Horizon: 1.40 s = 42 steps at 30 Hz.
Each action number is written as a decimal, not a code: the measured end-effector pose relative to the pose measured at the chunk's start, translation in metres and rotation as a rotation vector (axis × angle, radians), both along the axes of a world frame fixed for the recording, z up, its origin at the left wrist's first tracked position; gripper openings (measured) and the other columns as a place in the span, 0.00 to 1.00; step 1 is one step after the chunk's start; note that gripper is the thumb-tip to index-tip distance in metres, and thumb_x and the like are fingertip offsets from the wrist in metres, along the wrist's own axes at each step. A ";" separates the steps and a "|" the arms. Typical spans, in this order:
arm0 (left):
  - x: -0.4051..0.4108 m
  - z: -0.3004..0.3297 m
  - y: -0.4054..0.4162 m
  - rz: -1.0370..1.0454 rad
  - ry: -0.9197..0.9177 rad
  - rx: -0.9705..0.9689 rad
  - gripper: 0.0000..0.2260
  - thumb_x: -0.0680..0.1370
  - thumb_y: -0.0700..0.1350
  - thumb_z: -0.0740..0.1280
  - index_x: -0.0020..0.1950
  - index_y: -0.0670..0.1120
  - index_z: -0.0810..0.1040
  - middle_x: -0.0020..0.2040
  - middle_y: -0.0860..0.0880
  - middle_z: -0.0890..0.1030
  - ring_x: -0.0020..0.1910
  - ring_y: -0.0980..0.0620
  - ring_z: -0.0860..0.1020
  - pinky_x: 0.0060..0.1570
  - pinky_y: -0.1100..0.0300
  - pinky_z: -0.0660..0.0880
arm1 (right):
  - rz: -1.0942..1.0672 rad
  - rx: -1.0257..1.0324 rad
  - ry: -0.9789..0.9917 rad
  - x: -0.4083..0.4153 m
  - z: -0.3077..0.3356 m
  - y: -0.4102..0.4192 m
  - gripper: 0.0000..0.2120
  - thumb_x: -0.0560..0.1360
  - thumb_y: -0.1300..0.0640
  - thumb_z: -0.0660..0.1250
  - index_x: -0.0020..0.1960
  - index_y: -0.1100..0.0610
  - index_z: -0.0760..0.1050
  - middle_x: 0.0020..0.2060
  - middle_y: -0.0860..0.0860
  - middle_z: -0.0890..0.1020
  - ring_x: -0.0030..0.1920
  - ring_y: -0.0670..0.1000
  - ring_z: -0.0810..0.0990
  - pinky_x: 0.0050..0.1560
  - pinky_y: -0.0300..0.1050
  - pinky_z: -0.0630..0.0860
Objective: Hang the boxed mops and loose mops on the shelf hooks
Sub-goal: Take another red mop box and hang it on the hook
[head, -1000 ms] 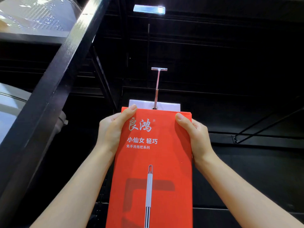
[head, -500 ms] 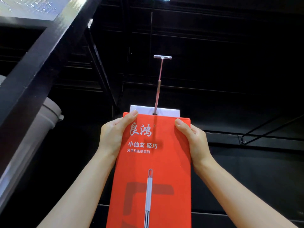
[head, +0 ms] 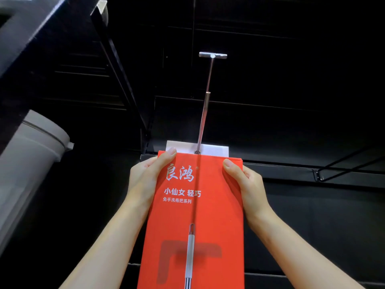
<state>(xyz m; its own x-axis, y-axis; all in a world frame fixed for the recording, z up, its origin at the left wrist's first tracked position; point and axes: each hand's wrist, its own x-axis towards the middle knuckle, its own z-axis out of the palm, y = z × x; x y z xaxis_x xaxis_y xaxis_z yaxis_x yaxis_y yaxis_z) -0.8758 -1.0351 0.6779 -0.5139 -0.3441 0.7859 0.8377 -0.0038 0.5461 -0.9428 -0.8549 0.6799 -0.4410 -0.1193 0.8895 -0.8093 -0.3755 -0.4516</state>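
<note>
A tall red boxed mop (head: 200,213) with white Chinese lettering and a mop picture is held upright in front of me. My left hand (head: 145,180) grips its upper left edge and my right hand (head: 243,184) grips its upper right edge. A white tab (head: 214,150) sticks up behind the box top, and its hole sits on a long silver shelf hook (head: 205,105) that runs back to a bracket on the black shelf panel.
A black shelf beam (head: 41,28) slants across the upper left. Below it is a grey plastic bin (head: 35,151). Black wire hooks (head: 343,165) project from a rail at the right. The back panel is black.
The view has tilted and shifted slightly, so the hook looks longer and the grey bin shows more. The box stays on the hook with both hands in the same grip.
</note>
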 end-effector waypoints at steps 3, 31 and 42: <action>-0.007 0.001 -0.002 0.004 -0.024 0.019 0.27 0.55 0.61 0.75 0.41 0.41 0.84 0.37 0.42 0.85 0.32 0.47 0.84 0.34 0.57 0.81 | -0.018 -0.007 -0.012 -0.007 0.000 -0.003 0.16 0.66 0.46 0.71 0.37 0.60 0.80 0.36 0.56 0.81 0.36 0.52 0.78 0.38 0.45 0.75; -0.024 0.000 -0.007 0.186 -0.056 0.001 0.19 0.63 0.63 0.74 0.33 0.47 0.85 0.35 0.45 0.86 0.31 0.49 0.84 0.38 0.55 0.80 | -0.058 0.060 -0.026 -0.023 0.005 -0.002 0.20 0.68 0.44 0.70 0.39 0.63 0.80 0.35 0.54 0.84 0.35 0.50 0.81 0.35 0.40 0.77; -0.022 -0.002 -0.004 0.459 -0.046 -0.076 0.21 0.67 0.69 0.67 0.26 0.54 0.80 0.28 0.54 0.83 0.26 0.59 0.81 0.36 0.60 0.72 | -0.176 0.081 0.013 -0.030 0.004 -0.007 0.15 0.72 0.42 0.67 0.41 0.54 0.81 0.52 0.60 0.80 0.52 0.55 0.81 0.55 0.47 0.78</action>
